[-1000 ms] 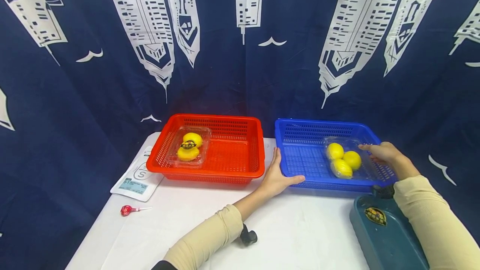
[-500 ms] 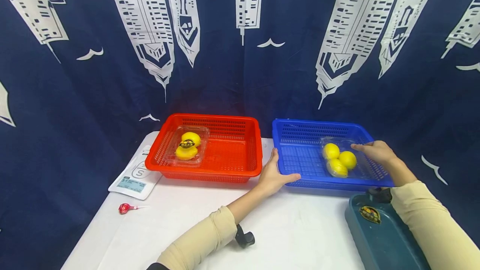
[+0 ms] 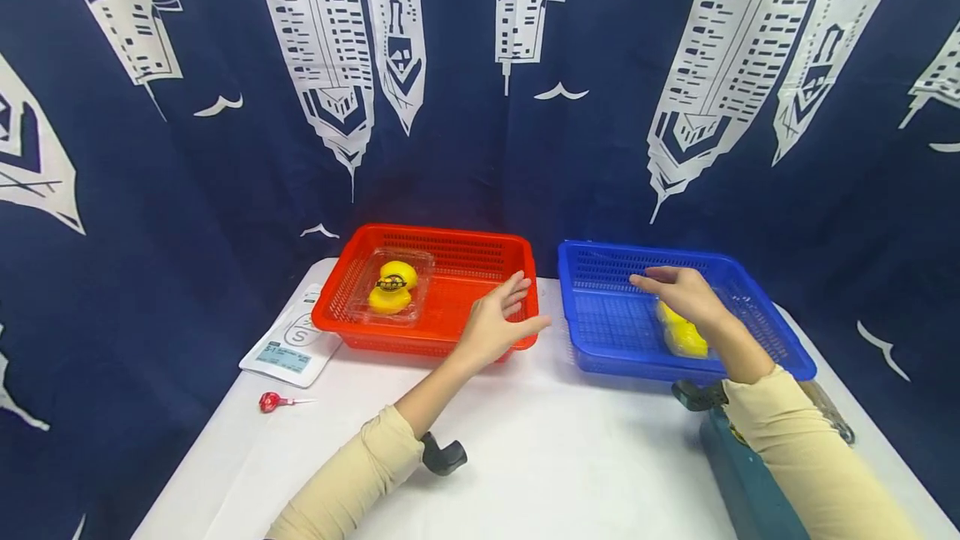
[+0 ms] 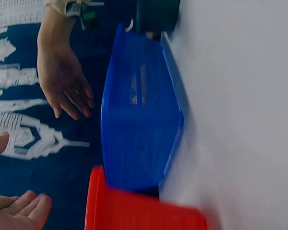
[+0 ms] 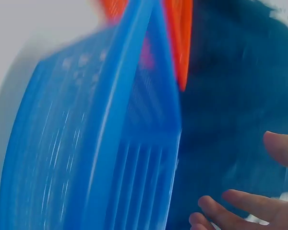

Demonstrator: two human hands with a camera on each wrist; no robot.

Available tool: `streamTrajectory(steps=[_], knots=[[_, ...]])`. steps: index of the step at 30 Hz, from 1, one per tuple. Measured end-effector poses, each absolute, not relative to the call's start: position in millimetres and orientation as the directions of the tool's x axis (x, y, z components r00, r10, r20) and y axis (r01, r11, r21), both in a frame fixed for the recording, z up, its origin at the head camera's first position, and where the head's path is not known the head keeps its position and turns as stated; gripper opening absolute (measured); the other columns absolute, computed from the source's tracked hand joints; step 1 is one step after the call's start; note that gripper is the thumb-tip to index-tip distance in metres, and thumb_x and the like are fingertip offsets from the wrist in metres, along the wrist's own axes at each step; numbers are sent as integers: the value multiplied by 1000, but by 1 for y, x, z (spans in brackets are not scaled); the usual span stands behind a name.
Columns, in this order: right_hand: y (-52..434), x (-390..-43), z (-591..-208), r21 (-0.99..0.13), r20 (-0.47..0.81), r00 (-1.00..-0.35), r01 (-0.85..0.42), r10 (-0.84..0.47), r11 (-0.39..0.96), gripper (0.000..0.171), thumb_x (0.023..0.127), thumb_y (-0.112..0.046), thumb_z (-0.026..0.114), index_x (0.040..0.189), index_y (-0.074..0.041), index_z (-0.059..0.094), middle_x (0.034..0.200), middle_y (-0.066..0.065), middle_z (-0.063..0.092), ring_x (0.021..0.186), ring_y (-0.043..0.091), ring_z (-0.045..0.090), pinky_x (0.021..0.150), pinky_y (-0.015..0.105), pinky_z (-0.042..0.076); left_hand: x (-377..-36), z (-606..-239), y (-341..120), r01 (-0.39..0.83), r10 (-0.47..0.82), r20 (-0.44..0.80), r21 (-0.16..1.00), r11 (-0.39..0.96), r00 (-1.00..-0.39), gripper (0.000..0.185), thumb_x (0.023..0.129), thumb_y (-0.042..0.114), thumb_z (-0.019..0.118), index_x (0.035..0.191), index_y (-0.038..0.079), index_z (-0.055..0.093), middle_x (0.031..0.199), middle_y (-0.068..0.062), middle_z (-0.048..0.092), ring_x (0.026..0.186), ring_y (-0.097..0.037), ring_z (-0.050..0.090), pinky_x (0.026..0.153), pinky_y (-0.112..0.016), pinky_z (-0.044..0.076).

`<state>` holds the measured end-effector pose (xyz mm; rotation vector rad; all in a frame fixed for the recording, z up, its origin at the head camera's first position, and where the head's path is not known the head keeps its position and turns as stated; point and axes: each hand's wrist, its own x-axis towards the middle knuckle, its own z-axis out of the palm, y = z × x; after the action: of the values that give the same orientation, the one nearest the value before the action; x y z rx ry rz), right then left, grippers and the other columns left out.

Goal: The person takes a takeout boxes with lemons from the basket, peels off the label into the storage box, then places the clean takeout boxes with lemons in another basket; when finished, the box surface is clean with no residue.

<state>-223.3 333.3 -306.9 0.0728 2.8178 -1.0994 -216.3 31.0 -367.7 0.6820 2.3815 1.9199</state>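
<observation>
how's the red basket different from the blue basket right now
The red basket sits left with the left hand open over its near right corner; the blue basket sits right under the open right hand. Red's lemons lie far left; blue's lemons are partly hidden. Both are perforated plastic.

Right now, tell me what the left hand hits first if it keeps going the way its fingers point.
Probably the red basket: the left hand hovers open at its near right corner, fingers aimed over the rim; depth is unclear.

A white paper label pouch (image 3: 288, 346) lies left of the red plastic mesh basket (image 3: 480, 311); a small red wrapped lollipop (image 3: 272, 401) lies in front of the pouch on the white worktop (image 3: 570, 457).
</observation>
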Motion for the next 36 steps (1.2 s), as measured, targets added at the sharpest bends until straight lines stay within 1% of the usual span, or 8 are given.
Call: streamTrajectory(steps=[3, 5, 11, 14, 18, 21, 28, 36], knots=[[303, -225, -309, -695, -99, -994, 40, -41, 718, 82, 94, -54, 54, 145, 7, 37, 149, 30, 39, 138, 48, 35, 113, 61, 31, -219, -370, 4, 373, 276, 311, 904, 209, -909, 75, 81, 31, 79, 145, 12, 45, 139, -9, 57, 122, -30, 60, 104, -40, 51], [284, -226, -310, -695, -83, -994, 3, -76, 719, 79, 95, -52, 55, 145, 6, 38, 147, 29, 42, 136, 47, 39, 112, 60, 34, -220, -371, -17, 397, 227, 344, 882, 255, -911, 71, 80, 32, 79, 142, 15, 49, 137, -7, 59, 118, -29, 62, 100, -42, 53], [244, -224, -312, -715, -57, -987, -64, -149, 696, 71, 95, -43, 58, 144, 5, 40, 143, 28, 48, 131, 43, 48, 109, 56, 41, -232, -373, -83, 462, 127, 447, 814, 353, -885, 71, 79, 26, 80, 142, 13, 48, 137, -8, 58, 118, -30, 60, 97, -48, 53], [229, -225, -313, -717, -46, -984, -87, -171, 691, 70, 94, -41, 60, 143, 5, 42, 141, 27, 51, 130, 42, 50, 107, 54, 45, -239, -377, -115, 454, 111, 450, 794, 404, -886, 75, 80, 25, 80, 145, 13, 45, 139, -10, 56, 124, -31, 55, 102, -50, 50], [212, -228, -317, -707, -25, -978, -130, -207, 696, 68, 93, -39, 62, 142, 4, 45, 138, 27, 54, 126, 42, 53, 102, 52, 50, -242, -387, -152, 387, 80, 410, 756, 527, -909, 84, 79, 35, 79, 150, 15, 37, 148, -11, 48, 136, -31, 42, 113, -55, 36], [201, -228, -323, -718, -23, -971, -150, -238, 680, 67, 92, -39, 63, 141, 4, 46, 137, 26, 55, 123, 40, 55, 99, 50, 52, -241, -397, -175, 334, 38, 393, 722, 606, -919, 89, 78, 39, 78, 151, 13, 34, 152, -14, 41, 140, -34, 33, 115, -60, 27], [191, -224, -331, -751, -49, -967, -130, -252, 647, 68, 90, -38, 66, 141, 3, 47, 139, 24, 54, 123, 40, 54, 99, 51, 51, -249, -416, -201, 260, -44, 387, 694, 672, -921, 90, 79, 37, 75, 151, 4, 30, 149, -22, 38, 136, -40, 31, 113, -65, 22], [179, -225, -327, -757, -55, -959, -142, -279, 638, 69, 90, -38, 67, 143, 1, 45, 142, 23, 52, 126, 40, 53, 104, 51, 48, -263, -429, -207, 210, -47, 317, 726, 655, -947, 92, 84, 39, 70, 154, 5, 21, 156, -21, 30, 143, -40, 26, 116, -65, 23]])
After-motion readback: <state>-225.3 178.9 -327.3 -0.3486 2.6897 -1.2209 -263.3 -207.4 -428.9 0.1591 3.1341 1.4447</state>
